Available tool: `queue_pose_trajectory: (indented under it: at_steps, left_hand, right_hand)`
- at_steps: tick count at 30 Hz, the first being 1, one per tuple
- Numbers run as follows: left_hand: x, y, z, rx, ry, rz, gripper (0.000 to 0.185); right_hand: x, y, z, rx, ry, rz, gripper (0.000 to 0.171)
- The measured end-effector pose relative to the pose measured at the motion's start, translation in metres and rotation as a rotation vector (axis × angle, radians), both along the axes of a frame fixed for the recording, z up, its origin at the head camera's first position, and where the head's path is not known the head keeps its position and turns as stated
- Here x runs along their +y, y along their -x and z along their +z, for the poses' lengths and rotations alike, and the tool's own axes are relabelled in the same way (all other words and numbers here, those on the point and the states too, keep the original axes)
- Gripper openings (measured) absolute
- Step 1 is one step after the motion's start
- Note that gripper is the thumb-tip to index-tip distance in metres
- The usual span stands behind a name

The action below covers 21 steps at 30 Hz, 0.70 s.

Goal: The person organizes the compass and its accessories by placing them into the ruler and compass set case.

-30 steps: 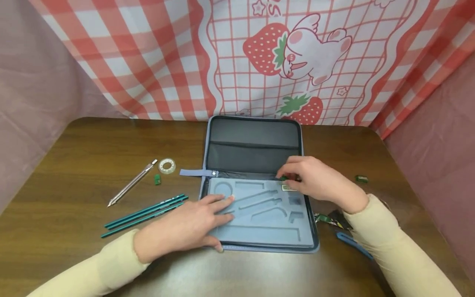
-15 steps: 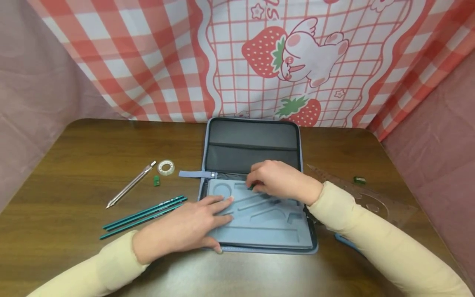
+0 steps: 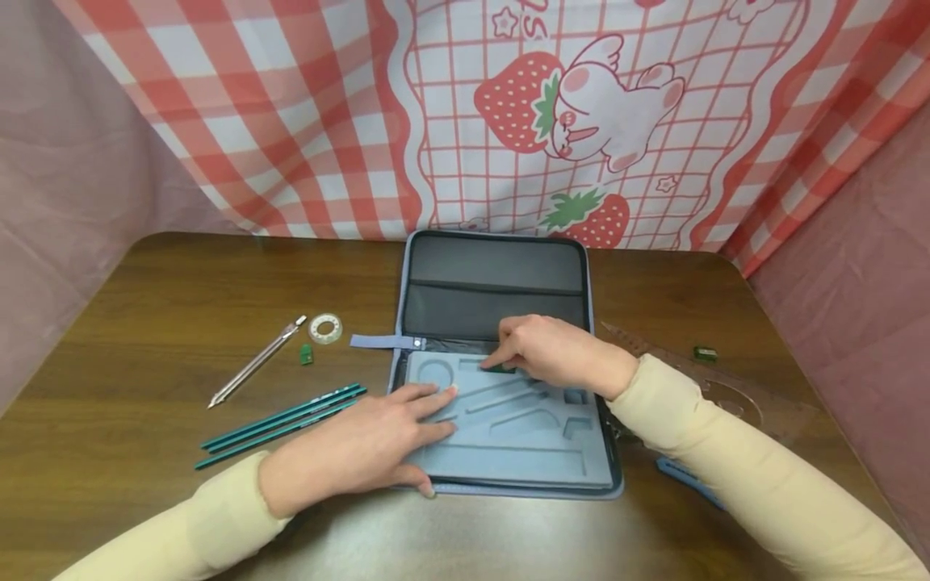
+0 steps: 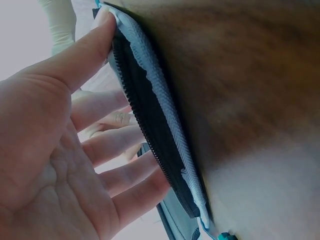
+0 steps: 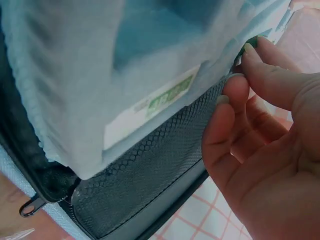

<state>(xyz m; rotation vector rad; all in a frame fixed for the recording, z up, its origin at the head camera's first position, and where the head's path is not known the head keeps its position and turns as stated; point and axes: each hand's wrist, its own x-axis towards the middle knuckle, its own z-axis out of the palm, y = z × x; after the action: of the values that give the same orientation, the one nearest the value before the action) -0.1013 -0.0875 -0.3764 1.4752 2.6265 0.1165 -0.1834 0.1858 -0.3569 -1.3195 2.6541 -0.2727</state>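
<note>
Foam tray point(image 3: 508, 452) in zip case: left hand point(image 3: 363, 452) flat on it; right hand point(image 3: 559, 355) pinches small green piece point(image 3: 498, 369).

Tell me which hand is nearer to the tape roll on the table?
Left. The left hand rests on the case, right of the tape roll; the right hand lies farther right.

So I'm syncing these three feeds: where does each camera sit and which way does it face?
Head: above, facing forward and down at the open case; both hands and sleeves show.
Left wrist: low by the left hand, facing the case's zipper edge.
Right wrist: under the right hand, facing the mesh pocket.
All three share the case.
</note>
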Motion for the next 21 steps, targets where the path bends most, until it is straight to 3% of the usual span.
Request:
queue_pose_trajectory:
  at_steps: [4,8,13,21]
  left_hand:
    - [0.000,0.000,0.000,0.003,0.000,-0.004,0.072]
    - [-0.001,0.000,-0.001,0.005,-0.005,-0.011,0.072]
    - [0.000,0.000,-0.002,0.023,-0.016,-0.018,0.073]
    - [0.000,0.000,-0.002,0.044,-0.018,-0.019,0.073]
  right_hand:
    - [0.003,0.000,0.001,0.018,-0.017,-0.002,0.032]
    - [0.016,0.000,0.004,0.016,0.031,-0.034,0.035]
    - [0.052,-0.007,0.010,0.006,0.092,-0.144,0.025]
    - [0.132,-0.023,0.011,0.019,0.066,-0.353,0.021]
